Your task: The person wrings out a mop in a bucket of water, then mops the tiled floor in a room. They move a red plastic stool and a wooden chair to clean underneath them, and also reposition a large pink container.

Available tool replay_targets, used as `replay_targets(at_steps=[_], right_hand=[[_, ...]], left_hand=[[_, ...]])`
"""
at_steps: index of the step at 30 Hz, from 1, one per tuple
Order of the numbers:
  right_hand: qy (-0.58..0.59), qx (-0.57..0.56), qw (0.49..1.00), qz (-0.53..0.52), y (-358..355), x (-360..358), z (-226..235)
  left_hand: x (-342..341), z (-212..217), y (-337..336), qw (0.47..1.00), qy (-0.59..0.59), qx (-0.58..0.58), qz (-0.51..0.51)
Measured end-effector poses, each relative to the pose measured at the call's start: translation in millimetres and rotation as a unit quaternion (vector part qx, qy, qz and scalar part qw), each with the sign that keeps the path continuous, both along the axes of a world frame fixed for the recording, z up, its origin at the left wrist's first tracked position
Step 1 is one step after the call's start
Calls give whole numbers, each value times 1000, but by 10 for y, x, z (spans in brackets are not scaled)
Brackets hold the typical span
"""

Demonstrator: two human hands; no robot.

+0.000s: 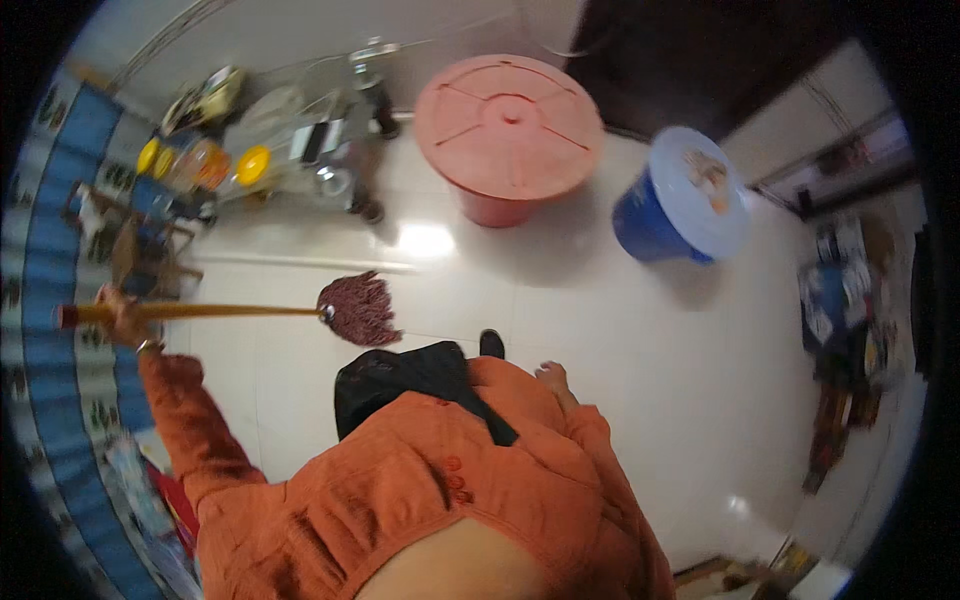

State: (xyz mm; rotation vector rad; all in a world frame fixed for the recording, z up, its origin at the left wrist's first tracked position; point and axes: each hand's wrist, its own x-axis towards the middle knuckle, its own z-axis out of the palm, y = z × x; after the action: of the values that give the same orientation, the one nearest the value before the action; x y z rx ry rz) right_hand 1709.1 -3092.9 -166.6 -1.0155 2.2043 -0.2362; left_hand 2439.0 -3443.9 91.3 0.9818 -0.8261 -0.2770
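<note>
My left hand (122,316) is closed around the upper part of a mop's wooden handle (235,311), with the arm stretched out to the left. The handle runs to the right, and its dark red string mop head (362,310) rests on the pale floor in front of me. My right hand (553,380) hangs low beside my body, small in view. Its fingers look loosely apart with nothing seen in them. A black cloth (400,385) hangs across my front, and one black shoe (491,344) shows beyond it.
A large pink lidded tub (510,125) stands ahead. Right of it is a blue bucket (650,220) with a pale lid bearing some items. Jars with yellow lids (253,165) and bottles crowd the far left. A blue patterned curtain (60,375) lines the left; piled goods (845,300) lie right.
</note>
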Motion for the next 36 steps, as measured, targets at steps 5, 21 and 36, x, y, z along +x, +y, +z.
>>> replay_targets(at_steps=[5,21,36], right_hand=[[14,38,999,23,1,-469,-104],[-238,-70,932,-264,-2086,-663,59],[-250,-22,944,-214,-2980,-48,93]], left_hand=[[-799,-168,538,991,3,115,69],[-672,-296,1346,967,100,142,184],[-385,-515,723,963,134,137,190]])
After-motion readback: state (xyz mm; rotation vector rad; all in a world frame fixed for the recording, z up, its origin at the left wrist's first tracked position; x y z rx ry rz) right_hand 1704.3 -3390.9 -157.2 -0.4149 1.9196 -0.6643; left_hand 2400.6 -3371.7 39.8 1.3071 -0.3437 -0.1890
